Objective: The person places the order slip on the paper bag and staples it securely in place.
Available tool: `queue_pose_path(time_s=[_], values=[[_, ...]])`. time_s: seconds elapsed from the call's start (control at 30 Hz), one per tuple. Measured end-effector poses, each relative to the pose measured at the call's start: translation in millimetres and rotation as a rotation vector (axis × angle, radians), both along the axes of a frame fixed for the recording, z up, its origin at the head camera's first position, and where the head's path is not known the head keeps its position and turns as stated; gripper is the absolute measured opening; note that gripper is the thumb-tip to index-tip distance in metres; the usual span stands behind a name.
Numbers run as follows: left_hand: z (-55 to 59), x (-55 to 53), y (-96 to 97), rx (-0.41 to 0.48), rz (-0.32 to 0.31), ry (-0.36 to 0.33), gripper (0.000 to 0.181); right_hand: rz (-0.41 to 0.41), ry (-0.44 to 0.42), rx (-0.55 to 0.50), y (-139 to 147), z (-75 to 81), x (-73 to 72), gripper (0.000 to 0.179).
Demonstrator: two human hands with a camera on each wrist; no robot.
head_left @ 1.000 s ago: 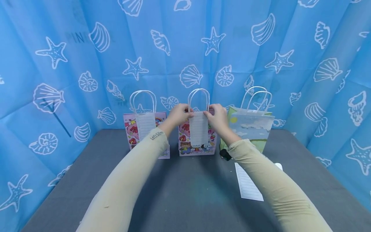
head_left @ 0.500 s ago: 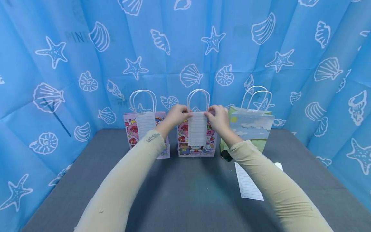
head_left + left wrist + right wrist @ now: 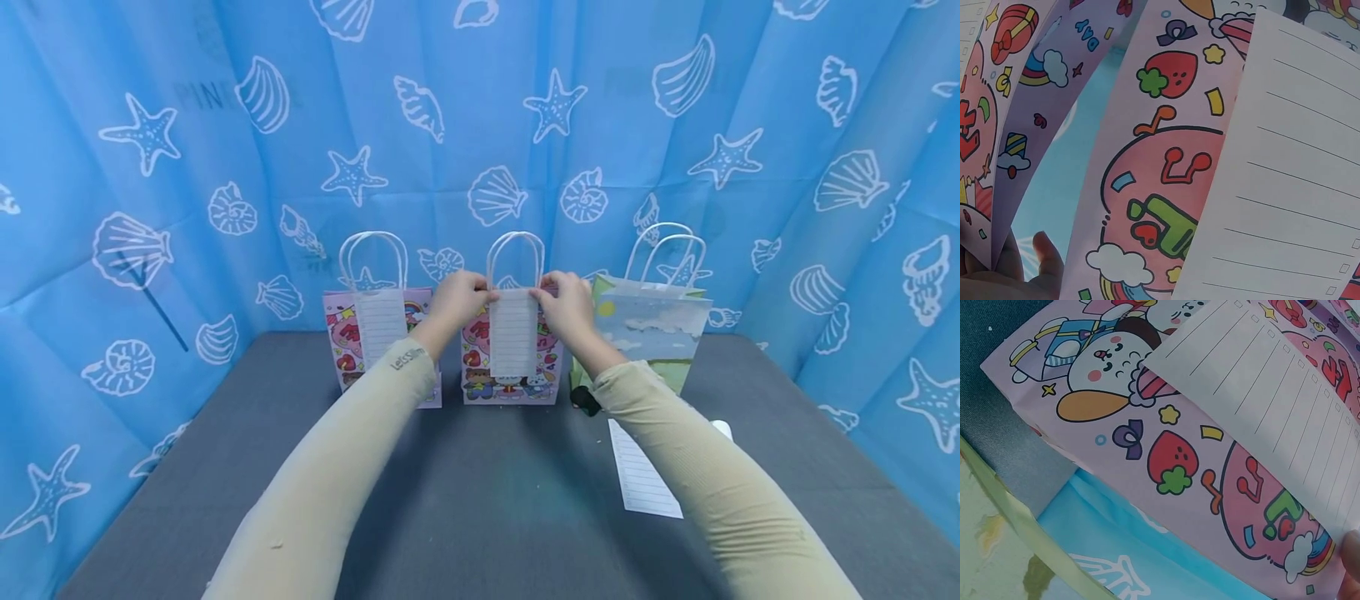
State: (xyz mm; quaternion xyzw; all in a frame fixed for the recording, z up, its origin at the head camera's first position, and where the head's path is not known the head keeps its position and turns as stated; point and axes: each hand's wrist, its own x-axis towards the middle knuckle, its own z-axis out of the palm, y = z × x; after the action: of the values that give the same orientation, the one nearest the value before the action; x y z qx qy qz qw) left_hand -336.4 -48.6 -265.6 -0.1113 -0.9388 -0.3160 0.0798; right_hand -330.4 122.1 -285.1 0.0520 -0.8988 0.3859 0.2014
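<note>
In the head view we see two bare hands at the upper rim of the middle bag (image 3: 480, 388), a pink paper bag that stands upright on the grey counter (image 3: 480, 525). The left hand (image 3: 459, 298) pinches the rim at its left part, with the thumb at the front; the right hand (image 3: 567, 307) pinches the right part in the same way. Between the two thumbs a white lined sheet (image 3: 513, 337) hangs down the front of the bag, its upper corners right at the thumb tips. We cannot tell how much of each corner lies beneath the thumb. Above the sheet, between the hands, rise the white handles (image 3: 516, 234).

In the left wrist view we note fingers (image 3: 1047, 259) at a corner of the middle bag; in the right wrist view, only part of a finger shows at the edge.

To the left stands the left bag (image 3: 345, 337), also pink, bearing a second sheet (image 3: 378, 321) on its front; to the right, the right bag (image 3: 671, 321) shows sky and green ground, with a small dark object (image 3: 584, 401) at its foot. Nearer to us, a loose sheet (image 3: 641, 475) lies partly beneath the right sleeve (image 3: 720, 483).
</note>
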Motion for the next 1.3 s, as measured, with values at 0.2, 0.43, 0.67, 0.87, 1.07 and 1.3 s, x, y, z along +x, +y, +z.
queue_pose_path(time_s=[0.2, 0.43, 0.67, 0.87, 1.07, 1.3], values=[[1.7, 0.9, 1.4, -0.014, 0.021, -0.002, 0.022, -0.008, -0.012, 0.004, 0, 1.1, -0.5, 0.024], [-0.2, -1.0, 2.9, -0.050, 0.040, 0.018, 0.023, 0.013, -0.031, -0.015, 1, 3.7, 1.8, 0.031], [-1.2, -0.3, 3.3, -0.011, 0.044, 0.004, 0.023, 0.066, 0.026, -0.092, 9, 6.1, 15.4, 0.038], [-0.5, 0.7, 4.4, 0.002, 0.056, -0.005, 0.026, 0.119, 0.151, -0.161, 27, 11.2, 39.7, 0.030], [0.5, 0.6, 4.9, 0.024, 0.066, -0.042, 0.026, 0.118, 0.180, -0.180, 56, 13.4, 58.1, 0.027], [-0.1, -0.1, 5.1, 0.026, 0.059, -0.051, 0.026, 0.068, 0.204, -0.157, 82, 11.2, 69.8, 0.027]])
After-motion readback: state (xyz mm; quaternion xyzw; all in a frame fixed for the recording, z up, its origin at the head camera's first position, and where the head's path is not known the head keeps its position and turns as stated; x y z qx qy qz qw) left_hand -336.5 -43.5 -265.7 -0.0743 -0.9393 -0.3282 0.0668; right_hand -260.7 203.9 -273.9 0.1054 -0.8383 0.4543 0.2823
